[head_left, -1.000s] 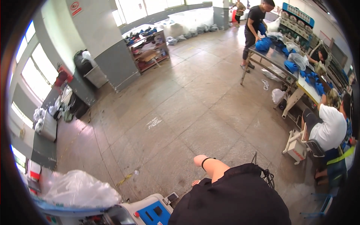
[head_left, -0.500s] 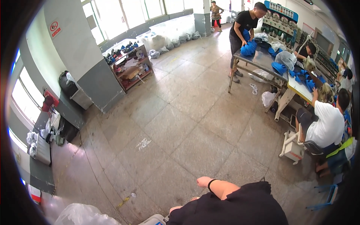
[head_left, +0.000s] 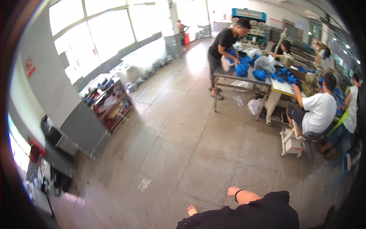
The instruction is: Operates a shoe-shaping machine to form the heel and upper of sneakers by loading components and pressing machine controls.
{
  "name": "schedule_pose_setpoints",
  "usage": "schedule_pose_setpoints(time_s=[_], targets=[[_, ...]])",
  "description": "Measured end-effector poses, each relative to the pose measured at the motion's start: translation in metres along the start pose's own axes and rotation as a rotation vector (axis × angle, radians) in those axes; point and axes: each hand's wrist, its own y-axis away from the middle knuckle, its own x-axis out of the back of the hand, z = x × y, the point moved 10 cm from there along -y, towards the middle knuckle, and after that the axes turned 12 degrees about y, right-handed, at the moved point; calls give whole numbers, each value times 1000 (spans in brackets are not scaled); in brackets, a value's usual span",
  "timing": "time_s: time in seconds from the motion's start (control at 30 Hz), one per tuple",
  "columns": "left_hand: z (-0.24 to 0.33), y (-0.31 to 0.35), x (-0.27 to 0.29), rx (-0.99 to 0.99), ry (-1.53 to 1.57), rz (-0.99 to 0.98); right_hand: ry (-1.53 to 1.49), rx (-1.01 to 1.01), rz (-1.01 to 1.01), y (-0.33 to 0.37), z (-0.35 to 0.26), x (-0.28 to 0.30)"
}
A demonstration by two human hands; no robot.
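My right hand (head_left: 232, 191) hangs over the tiled floor at the lower middle, loosely curled, with nothing visible in it. A thin black band (head_left: 238, 195) circles its wrist. The forearm (head_left: 248, 197) comes out of loose black clothing (head_left: 244, 216) that fills the lower edge. A bit of bare skin, which looks like the front of my foot (head_left: 192, 210), shows to the left of this. My left hand is out of view.
Ahead to the right, a person in black (head_left: 225, 40) handles blue fabric pieces at a metal-legged table (head_left: 240, 77). A person in white (head_left: 318, 110) sits beside a worktable. Left stand a cluttered shelf unit (head_left: 121, 116) and a grey-and-white pillar (head_left: 85, 128). A blue stool (head_left: 346, 163) is far right.
The view has tilted up and shifted; the table and workers appear farther left, the floor mark lower. A clear plastic bag and a pale object at the bottom edge have left view.
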Motion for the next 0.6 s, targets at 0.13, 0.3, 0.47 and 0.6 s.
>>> schedule_pose_setpoints(time_s=[0.13,0.3,0.47,0.6], targets=[[64,-115,16,-116,-182,-129,-143,-40,98,1,-34,80],[150,-233,-15,-235,-405,-281,-353,34,223,-3,-82,153],[379,-345,-115,-357,109,-255,-518,-33,375,-14,-13,172],[543,-327,-231,-536,182,-443,-493,-343,273,-31,118,99]])
